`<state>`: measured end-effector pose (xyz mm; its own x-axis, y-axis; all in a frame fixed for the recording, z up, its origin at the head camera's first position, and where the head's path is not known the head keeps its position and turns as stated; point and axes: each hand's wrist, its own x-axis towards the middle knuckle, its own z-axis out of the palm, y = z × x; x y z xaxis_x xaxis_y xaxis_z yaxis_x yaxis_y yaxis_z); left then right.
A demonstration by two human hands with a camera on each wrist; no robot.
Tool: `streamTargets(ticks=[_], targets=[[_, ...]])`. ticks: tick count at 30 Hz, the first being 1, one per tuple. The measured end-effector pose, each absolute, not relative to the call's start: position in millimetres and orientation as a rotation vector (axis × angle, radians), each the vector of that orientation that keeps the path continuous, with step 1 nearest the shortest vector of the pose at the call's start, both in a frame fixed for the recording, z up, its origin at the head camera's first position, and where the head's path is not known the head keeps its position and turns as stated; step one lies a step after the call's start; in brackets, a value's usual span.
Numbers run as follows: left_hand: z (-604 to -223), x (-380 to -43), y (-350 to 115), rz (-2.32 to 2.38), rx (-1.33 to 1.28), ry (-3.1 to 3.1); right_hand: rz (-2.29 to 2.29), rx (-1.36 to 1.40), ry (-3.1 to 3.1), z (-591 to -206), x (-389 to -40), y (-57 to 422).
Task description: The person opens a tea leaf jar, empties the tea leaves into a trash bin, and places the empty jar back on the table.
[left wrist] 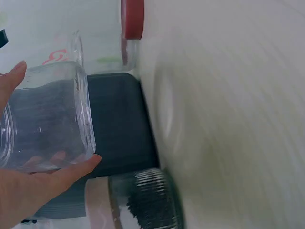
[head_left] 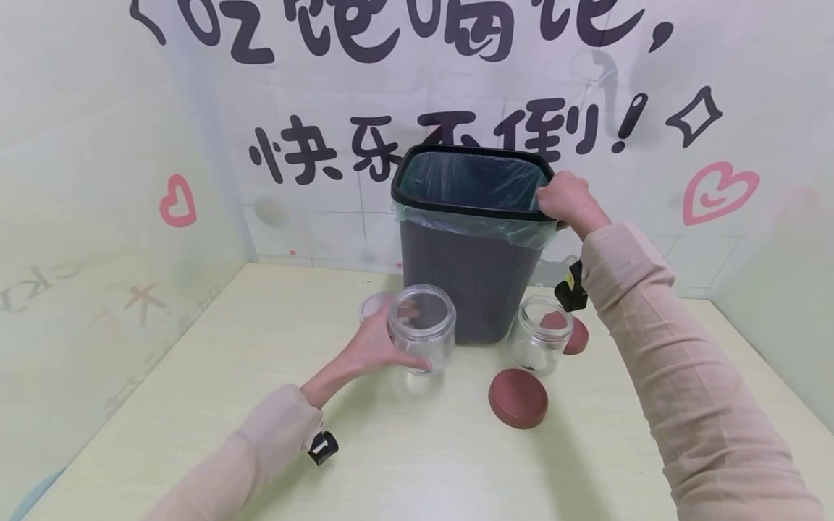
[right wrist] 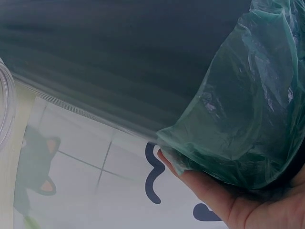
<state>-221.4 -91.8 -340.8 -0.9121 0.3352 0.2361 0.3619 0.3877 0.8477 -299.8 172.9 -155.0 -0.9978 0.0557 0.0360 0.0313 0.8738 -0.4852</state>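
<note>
My left hand [head_left: 373, 346] grips a clear open jar [head_left: 426, 346] by its side, thumb in front and fingers behind. In the left wrist view the jar [left wrist: 50, 117] looks see-through, with nothing inside. My right hand [head_left: 568, 201] grips the right corner of the rim of a dark grey trash bin [head_left: 465, 278]. A thin green bag [right wrist: 238, 114] lines the bin and folds over its rim, close against the right thumb. The held jar overlaps the bin's lower left front in the head view.
A second lidless clear jar [head_left: 537, 344] stands right of the bin. One dark red lid [head_left: 517, 398] lies before it, another red lid [head_left: 576, 336] behind it. Behind my left hand is a pale-lidded jar [left wrist: 155, 202] with dark contents. A printed wall [head_left: 313, 231] rises behind the table [head_left: 417, 463].
</note>
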Motion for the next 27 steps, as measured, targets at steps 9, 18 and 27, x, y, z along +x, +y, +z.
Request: streamTargets(ticks=[9, 18, 27], targets=[[-354, -220, -76, -1.513, -0.653, -2.681, 0.772, -0.082, -2.995, -155, -300, 173], [-365, -221, -65, -1.338, -0.679, -2.738, 0.759, -0.081, -3.001, -155, -300, 172], [-370, -221, -58, -1.338, -0.627, -2.808, 0.747, -0.077, -3.01, -155, -300, 173]])
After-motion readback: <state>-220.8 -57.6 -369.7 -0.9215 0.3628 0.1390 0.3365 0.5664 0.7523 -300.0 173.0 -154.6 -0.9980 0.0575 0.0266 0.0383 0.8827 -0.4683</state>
